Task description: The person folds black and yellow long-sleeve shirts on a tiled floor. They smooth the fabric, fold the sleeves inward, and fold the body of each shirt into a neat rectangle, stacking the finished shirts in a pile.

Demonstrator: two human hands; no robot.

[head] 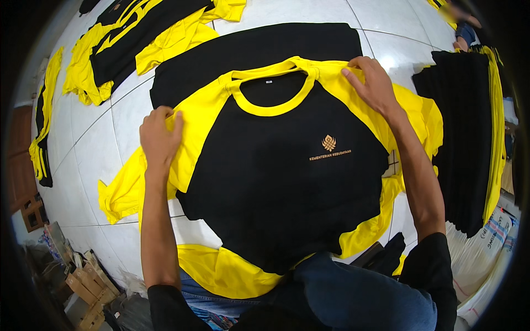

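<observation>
A black raglan shirt (pixel 285 178) with a yellow collar band and yellow sleeves lies spread in front of me, neck away from my body. Its chest bears a small gold emblem (pixel 329 143) with writing beneath. My left hand (pixel 159 134) grips the yellow shoulder on the left side, thumb on top of the cloth. The matching shoulder on the right is pinched by my right hand (pixel 369 85). Beneath the collar, a folded black garment (pixel 256 47) reaches out beyond the shirt. More yellow cloth (pixel 232 273) bunches near my knees.
Black-and-yellow shirts (pixel 120 53) lie heaped at the far left on the white tiled floor (pixel 93 165). A long stack of black garments (pixel 459 136) runs along the right, beside wrapped white sacks (pixel 476 252). Cardboard boxes (pixel 89 285) stand lower left. Another person (pixel 466 31) is at the upper right.
</observation>
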